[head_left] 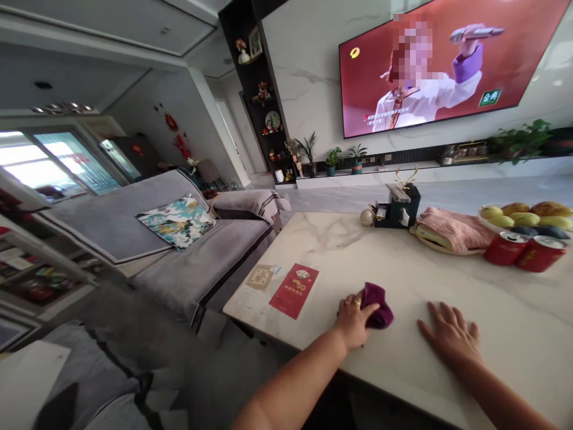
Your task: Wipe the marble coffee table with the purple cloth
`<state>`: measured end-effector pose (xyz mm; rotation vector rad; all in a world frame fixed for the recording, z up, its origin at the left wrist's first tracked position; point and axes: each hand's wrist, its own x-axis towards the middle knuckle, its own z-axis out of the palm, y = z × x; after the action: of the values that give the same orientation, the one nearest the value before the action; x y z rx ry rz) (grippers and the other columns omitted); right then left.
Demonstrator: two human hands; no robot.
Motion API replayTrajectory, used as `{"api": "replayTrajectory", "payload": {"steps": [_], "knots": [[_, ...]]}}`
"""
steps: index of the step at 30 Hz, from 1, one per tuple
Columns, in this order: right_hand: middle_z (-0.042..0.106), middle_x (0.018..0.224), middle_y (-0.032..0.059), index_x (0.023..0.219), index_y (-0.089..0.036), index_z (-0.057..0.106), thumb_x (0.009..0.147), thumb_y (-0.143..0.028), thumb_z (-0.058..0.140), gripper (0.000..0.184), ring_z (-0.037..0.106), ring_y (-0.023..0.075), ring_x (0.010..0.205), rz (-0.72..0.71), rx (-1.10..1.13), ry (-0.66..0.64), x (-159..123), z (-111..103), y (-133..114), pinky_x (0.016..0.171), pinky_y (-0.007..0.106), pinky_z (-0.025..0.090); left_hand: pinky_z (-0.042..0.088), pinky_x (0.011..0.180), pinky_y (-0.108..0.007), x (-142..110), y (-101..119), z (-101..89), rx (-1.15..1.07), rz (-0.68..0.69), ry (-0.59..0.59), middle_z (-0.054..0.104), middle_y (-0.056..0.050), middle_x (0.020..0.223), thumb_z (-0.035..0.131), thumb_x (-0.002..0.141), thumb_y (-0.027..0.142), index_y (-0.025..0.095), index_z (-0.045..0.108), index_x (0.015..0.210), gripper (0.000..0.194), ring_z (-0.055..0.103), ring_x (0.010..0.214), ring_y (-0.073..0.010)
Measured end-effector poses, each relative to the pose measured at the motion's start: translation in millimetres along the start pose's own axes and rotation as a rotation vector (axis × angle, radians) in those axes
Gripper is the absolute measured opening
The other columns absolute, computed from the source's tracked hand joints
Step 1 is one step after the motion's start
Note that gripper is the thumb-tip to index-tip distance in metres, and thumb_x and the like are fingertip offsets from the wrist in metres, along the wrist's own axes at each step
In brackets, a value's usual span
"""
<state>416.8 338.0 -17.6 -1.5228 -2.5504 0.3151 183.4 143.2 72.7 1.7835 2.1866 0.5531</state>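
Left hand pinches a bunched purple cloth on the pale surface, between the red card and the right hand, which is spread palm down. For an even wipe, probably best to flatten the cloth and keep it off the card (paper, by its look). Television: green logo reads 金典. Lettering on card, red cans: too small.

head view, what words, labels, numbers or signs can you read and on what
"金典": green sign on the TV
Yellow logo, TV's upper left: no letters
Caption, TV's lower left: too blurred
Red card: writing too small
Tan square: code-like pattern, no readable words
Red cans: lettering too blurred
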Motion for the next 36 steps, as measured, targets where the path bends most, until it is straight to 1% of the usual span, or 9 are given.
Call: {"api": "replayTrajectory", "payload": {"steps": [4,7,11,16,19,22,26,29,36], "knots": [[0.038,0.179,0.0166,0.167,-0.019,0.047,0.100,-0.068,0.026,0.086,0.023,0.0412,0.169,0.000,-0.002,0.000,3,4,3,0.133,0.072,0.021,0.022,0.127,-0.087,23,-12,12.2,0.069,0.059,-0.089,0.020,-0.014,0.186,0.078,0.089,0.051,0.041,0.039,0.170,0.091,0.024,0.165,-0.0548],[0.038,0.178,0.0173,0.167,-0.018,0.047,0.098,-0.071,0.024,0.090,0.025,0.0416,0.169,-0.005,-0.018,0.003,6,9,8,0.133,0.072,0.023,0.010,0.127,-0.091,15,-25,31.6,0.116,0.240,-0.192,0.020,-0.006,0.187,0.066,0.093,0.068,0.048,0.042,0.167,0.080,0.003,0.171,-0.0524],[0.040,0.178,0.0170,0.166,-0.019,0.048,0.096,-0.075,0.024,0.093,0.026,0.0420,0.168,-0.015,-0.027,0.020,9,17,16,0.133,0.073,0.024,0.039,0.127,-0.073,23,-47,32.5,0.148,0.245,-0.204,0.035,0.006,0.182,0.082,0.081,0.048,0.060,0.051,0.157,0.084,0.020,0.170,-0.0439],[0.043,0.176,0.0158,0.164,-0.022,0.051,0.095,-0.076,0.023,0.092,0.029,0.0419,0.168,-0.025,-0.022,0.079,10,26,25,0.133,0.073,0.025,0.053,0.124,-0.055,68,-79,-14.5,0.148,0.125,-0.118,0.049,0.018,0.171,0.071,0.088,0.020,0.068,0.064,0.140,0.071,0.049,0.156,-0.0306],[0.044,0.176,0.0146,0.164,-0.024,0.051,0.095,-0.077,0.027,0.090,0.030,0.0413,0.167,-0.041,-0.023,0.084,11,26,29,0.132,0.073,0.029,0.054,0.121,-0.055,93,-119,-54.2,0.184,-0.073,-0.047,0.060,0.005,0.163,0.062,0.099,0.022,0.054,0.072,0.137,0.051,0.054,0.150,-0.0306],[0.043,0.177,0.0139,0.165,-0.025,0.049,0.093,-0.078,0.031,0.091,0.031,0.0412,0.167,-0.038,-0.040,0.037,11,22,30,0.132,0.073,0.030,0.053,0.116,-0.062,103,-186,-98.3,0.248,-0.263,0.062,0.054,-0.004,0.168,0.051,0.107,0.024,0.038,0.070,0.143,0.043,0.053,0.148,-0.0353],[0.045,0.176,0.0140,0.164,-0.025,0.050,0.092,-0.079,0.029,0.093,0.033,0.0404,0.167,-0.013,-0.024,0.063,10,18,25,0.133,0.072,0.029,0.050,0.116,-0.064,81,-285,-153.1,0.345,-0.550,0.197,0.043,-0.012,0.171,0.064,0.105,0.033,0.024,0.060,0.150,0.046,0.050,0.146,-0.0362],[0.049,0.173,0.0129,0.162,-0.028,0.052,0.090,-0.078,0.031,0.090,0.036,0.0410,0.165,-0.013,0.003,0.106,9,21,22,0.133,0.073,0.029,0.050,0.114,-0.060,49,-339,-178.8,0.385,-0.740,0.254,0.041,-0.013,0.170,0.065,0.104,0.035,0.022,0.057,0.150,0.048,0.048,0.144,-0.0357],[0.045,0.176,0.0127,0.165,-0.026,0.050,0.095,-0.076,0.031,0.088,0.032,0.0414,0.167,-0.035,0.022,0.119,8,29,28,0.134,0.073,0.027,0.055,0.108,-0.058,11,-373,-191.0,0.385,-1.105,0.330,0.040,-0.014,0.170,0.053,0.107,0.027,0.024,0.058,0.152,0.045,0.049,0.146,-0.0387]]}}
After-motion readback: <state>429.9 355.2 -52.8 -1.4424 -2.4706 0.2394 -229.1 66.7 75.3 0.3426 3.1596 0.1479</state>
